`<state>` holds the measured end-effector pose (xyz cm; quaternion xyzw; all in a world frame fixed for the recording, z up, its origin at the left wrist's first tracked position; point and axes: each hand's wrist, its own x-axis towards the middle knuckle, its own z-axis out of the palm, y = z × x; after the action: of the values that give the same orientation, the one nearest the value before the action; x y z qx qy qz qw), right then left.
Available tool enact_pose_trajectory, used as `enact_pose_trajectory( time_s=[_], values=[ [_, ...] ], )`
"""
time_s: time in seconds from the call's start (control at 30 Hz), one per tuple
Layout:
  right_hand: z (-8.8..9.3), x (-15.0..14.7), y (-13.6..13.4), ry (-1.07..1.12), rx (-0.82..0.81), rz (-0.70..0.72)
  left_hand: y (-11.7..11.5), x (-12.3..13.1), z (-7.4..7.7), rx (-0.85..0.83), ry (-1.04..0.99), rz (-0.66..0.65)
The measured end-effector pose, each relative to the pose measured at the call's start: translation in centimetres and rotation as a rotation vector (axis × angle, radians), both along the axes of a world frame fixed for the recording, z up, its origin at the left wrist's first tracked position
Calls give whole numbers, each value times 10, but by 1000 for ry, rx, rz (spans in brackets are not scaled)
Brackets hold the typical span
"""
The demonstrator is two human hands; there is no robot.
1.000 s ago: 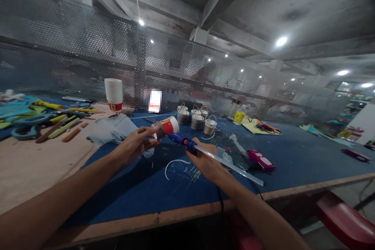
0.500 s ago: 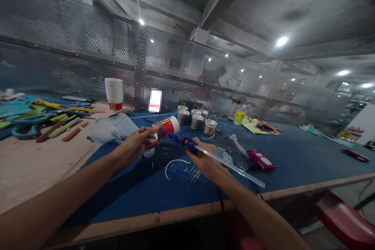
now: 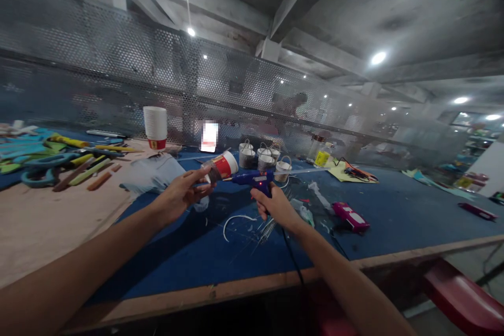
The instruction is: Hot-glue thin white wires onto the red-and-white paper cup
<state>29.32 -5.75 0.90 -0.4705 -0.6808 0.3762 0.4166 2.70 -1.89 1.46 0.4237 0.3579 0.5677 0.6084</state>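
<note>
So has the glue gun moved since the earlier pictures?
Yes, the glue gun turned; its clear stick swung from below the pink box to above it in view.

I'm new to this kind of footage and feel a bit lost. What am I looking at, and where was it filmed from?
There is no machine here, only a person's two bare hands, seen by a camera worn on their head that looks forward and down. The left hand holds a red-and-white paper cup, tipped sideways. The right hand grips a blue glue gun, its nozzle toward the cup; a clear stick runs from its back. On the blue surface stand small handled buckets. To the left are a stack of cups and scissors.
</note>
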Motion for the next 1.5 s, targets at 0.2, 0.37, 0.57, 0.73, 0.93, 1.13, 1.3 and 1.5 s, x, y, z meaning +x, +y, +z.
enact_pose_trajectory(
  time_s=[0.2,0.37,0.57,0.73,0.93,1.13,1.3,1.5],
  values=[
    [-6,15,18,-12,-98,-54,2,-3,1,-43,-41,12],
    [-13,29,33,-476,-8,-242,3,-2,0,12,-41,6],
    [-17,27,34,-754,16,-458,0,3,2,119,46,84],
    [-15,26,29,-849,83,-490,-9,7,7,217,163,119],
    [20,10,31,-213,354,-205,-12,10,9,276,298,97],
    [41,-17,30,-25,507,-47,-13,12,11,325,375,77],
    [33,-18,33,48,455,-125,-17,14,14,320,434,103],
    [33,-15,27,-17,533,-131,-13,13,9,329,450,104]
  ],
)
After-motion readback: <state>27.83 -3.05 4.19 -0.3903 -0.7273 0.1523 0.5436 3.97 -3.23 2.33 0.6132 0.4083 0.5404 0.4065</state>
